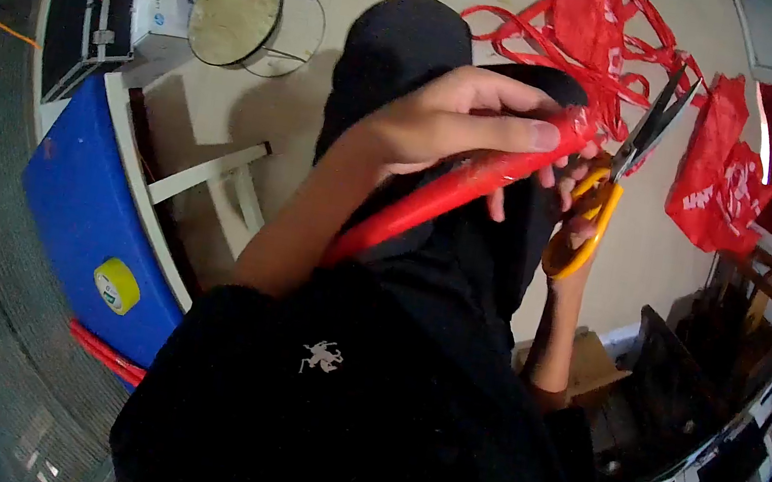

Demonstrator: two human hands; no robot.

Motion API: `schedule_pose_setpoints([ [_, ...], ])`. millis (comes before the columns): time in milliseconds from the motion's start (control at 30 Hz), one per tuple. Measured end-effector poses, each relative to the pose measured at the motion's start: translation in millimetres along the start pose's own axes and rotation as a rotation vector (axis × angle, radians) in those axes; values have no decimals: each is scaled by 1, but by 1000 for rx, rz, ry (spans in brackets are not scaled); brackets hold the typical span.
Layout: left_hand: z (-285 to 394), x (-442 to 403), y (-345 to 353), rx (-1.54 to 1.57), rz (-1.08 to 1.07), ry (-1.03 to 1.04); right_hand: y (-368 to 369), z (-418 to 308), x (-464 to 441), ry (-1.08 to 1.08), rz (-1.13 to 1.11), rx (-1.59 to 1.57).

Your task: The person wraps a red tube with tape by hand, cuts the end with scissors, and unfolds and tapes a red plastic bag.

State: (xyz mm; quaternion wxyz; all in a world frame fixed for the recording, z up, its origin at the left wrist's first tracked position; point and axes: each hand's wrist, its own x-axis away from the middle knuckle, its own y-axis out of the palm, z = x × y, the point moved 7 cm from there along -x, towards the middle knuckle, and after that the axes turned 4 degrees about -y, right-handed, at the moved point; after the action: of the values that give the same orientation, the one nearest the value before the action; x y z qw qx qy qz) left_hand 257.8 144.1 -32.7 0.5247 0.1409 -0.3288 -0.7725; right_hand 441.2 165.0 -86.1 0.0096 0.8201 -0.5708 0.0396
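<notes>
My left hand [459, 122] is closed around the upper end of a long red roll [454, 189], with the thumb lying along it. The roll has a shiny, wrapped surface and slants down towards my lap, where its lower end meets my dark clothing. In my right hand [580, 195] is a pair of scissors [598, 213] with yellow handles. Their dark blades point up and away, with the tips slightly apart. Some right fingers are close to the roll's upper end; whether they touch it I cannot tell.
Red bags with straps [583, 21] lie on the floor ahead, and another red bag [719, 181] is to the right. A round stool [235, 14] stands ahead left. On the left, yellow tape [117, 286] rests on a blue surface [80, 185] near red rolls [105, 354].
</notes>
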Motion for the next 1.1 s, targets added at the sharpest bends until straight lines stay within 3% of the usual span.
schedule_pose_setpoints([
  [67,3,0,1,-83,59,11,-16,-22,2,-88,35,254],
  [167,8,5,-2,-124,83,34,-32,-44,6,-115,-85,674],
  [367,7,2,-10,-183,163,78,-37,-77,17,-196,-148,990],
  [533,1,1,-5,-207,149,13,-39,-86,13,-318,-151,988],
  [700,-2,3,-8,-237,180,30,-35,-95,8,-171,-173,1050],
  [833,-5,3,-11,-284,196,22,-36,-100,7,-172,-185,1064],
  [900,-5,2,-12,-290,189,26,-36,-100,6,-60,-177,1057],
  [1100,-5,1,-11,-340,234,28,-37,-102,5,-147,-138,1020],
])
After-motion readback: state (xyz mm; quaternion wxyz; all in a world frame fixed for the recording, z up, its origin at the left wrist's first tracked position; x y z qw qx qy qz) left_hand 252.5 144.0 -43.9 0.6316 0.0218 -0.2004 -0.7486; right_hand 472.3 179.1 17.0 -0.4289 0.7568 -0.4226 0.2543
